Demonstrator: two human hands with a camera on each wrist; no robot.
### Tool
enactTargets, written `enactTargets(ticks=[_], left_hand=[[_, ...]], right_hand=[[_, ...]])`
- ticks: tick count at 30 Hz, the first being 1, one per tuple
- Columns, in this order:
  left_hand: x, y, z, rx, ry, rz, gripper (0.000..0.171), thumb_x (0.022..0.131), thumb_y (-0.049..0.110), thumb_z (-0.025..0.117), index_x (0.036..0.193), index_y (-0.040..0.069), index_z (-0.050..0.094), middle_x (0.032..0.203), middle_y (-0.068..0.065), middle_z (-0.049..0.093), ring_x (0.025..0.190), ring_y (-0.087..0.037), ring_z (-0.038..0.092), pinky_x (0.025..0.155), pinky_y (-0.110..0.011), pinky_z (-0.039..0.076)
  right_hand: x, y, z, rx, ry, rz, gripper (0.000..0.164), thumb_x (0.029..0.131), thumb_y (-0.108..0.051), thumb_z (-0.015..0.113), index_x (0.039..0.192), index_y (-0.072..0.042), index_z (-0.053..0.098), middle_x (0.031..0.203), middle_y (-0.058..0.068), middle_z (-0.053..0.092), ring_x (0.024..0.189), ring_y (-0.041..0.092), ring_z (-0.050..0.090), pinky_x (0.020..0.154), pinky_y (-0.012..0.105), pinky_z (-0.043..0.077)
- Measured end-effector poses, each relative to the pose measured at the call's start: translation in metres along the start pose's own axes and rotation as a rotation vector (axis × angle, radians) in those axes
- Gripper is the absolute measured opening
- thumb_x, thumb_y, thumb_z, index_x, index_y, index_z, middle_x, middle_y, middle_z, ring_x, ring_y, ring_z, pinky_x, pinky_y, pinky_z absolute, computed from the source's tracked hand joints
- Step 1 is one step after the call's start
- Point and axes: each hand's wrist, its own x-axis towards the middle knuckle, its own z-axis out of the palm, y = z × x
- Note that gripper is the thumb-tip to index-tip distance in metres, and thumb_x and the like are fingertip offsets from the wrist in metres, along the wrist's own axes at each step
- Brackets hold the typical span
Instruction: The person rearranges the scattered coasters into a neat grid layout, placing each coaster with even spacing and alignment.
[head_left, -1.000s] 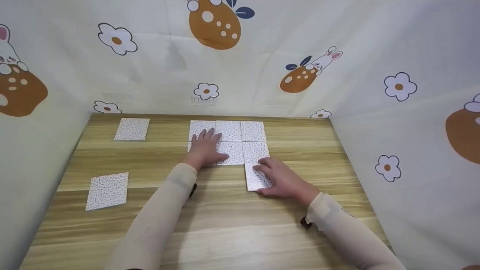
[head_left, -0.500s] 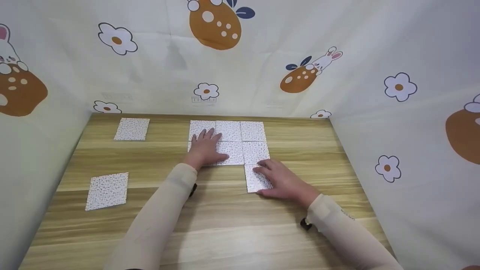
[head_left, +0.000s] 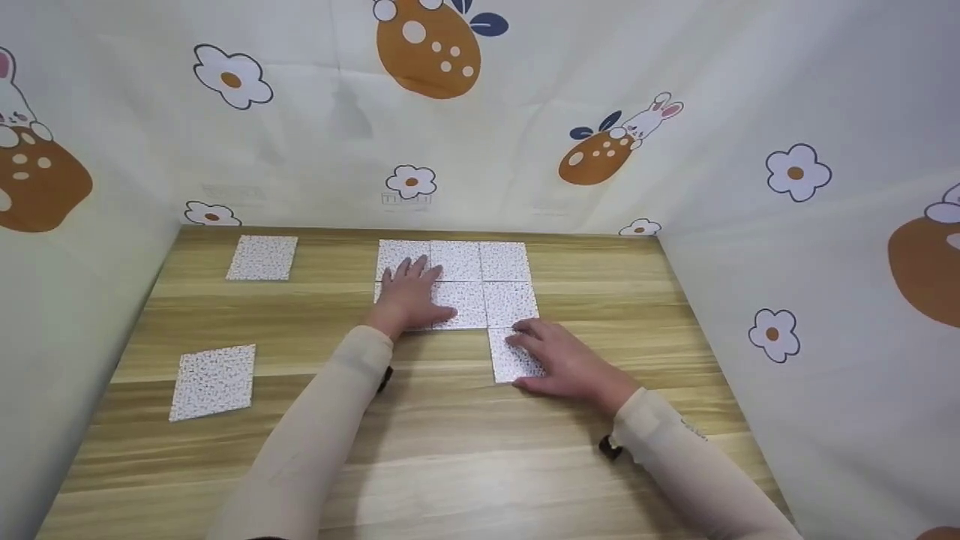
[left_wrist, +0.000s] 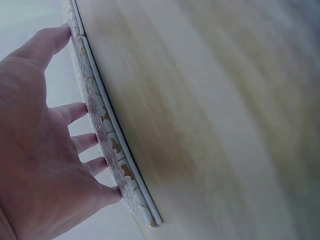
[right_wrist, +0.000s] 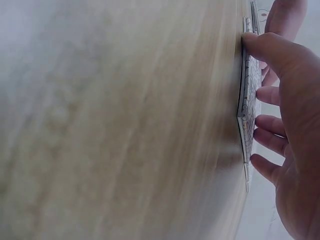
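Your left hand, fingers spread, rests on the six-tile block; your right hand, fingers apart, touches the speckled square tile at its 5 o'clock

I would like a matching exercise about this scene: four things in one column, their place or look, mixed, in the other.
1. Left hand
2. Right hand
3. Nearer loose tile
4. Tabletop

A. Wood-grained
B. Apart, left of the tile block
C. Fingers spread on the block
D. Touching the jutting tile at the block's near edge

Pairs: 1-C, 2-D, 3-B, 4-A
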Motion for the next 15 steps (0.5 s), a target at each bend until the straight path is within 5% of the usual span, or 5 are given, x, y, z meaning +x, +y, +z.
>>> enactTargets(ticks=[6,15], left_hand=[[-0.0101,0.0078,-0.0088,0.015,0.007,0.0,0.1,0.095,0.062,0.074,0.173,0.012,0.038,0.182,-0.021,0.018,0.167,-0.05,0.012,0.131,-0.076,0.007],[-0.0072,0.0058,-0.0082,0.006,0.004,0.002,0.1,0.094,0.062,0.073,0.172,0.011,0.038,0.182,-0.022,0.018,0.167,-0.05,0.012,0.131,-0.076,0.007]], right_hand=[[0.0,0.0012,0.001,0.021,0.016,-0.007,0.076,0.094,-0.054,0.083,0.155,-0.012,0.062,0.159,0.015,0.054,0.146,0.034,0.052,0.124,0.052,0.043],[0.0006,0.0021,-0.0011,0.022,0.059,-0.034,0.076,0.097,-0.055,0.081,0.154,-0.009,0.062,0.155,0.017,0.056,0.144,0.035,0.053,0.124,0.053,0.044]])
